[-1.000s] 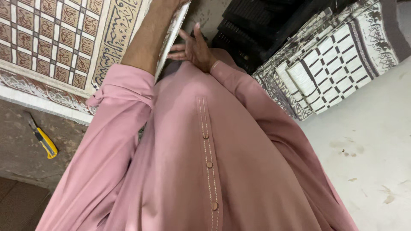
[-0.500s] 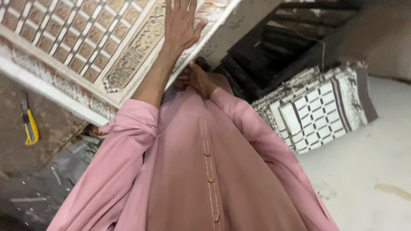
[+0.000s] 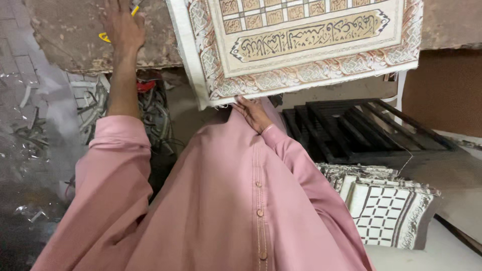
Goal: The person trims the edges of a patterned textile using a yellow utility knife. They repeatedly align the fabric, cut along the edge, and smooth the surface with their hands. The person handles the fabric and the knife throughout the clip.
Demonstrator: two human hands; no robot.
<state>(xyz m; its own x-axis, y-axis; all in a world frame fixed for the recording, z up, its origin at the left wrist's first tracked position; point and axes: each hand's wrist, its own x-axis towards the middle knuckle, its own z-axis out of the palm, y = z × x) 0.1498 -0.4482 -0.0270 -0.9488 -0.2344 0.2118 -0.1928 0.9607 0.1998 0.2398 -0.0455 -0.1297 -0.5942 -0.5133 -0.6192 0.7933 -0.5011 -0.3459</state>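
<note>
The right hand [image 3: 253, 114] grasped the patterned panel's [image 3: 301, 45] near edge. The left hand [image 3: 121, 27], released, reached the yellow cutter [image 3: 108, 35] on the surface [image 3: 65, 45]; closing on it seemed next.

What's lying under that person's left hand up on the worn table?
The left hand rests on the worn tabletop over a yellow utility knife; only its ends show, its middle is covered. The right hand grips the patterned panel.

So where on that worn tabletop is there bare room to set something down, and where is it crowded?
Bare worn tabletop lies left of the patterned fabric panel, below the left hand, which rests by the yellow utility knife. More shows beyond the panel's right edge. Crowded: the scrap pile under the table, the black frames and the folded panel stack. The right hand holds the panel's lower edge.
</note>
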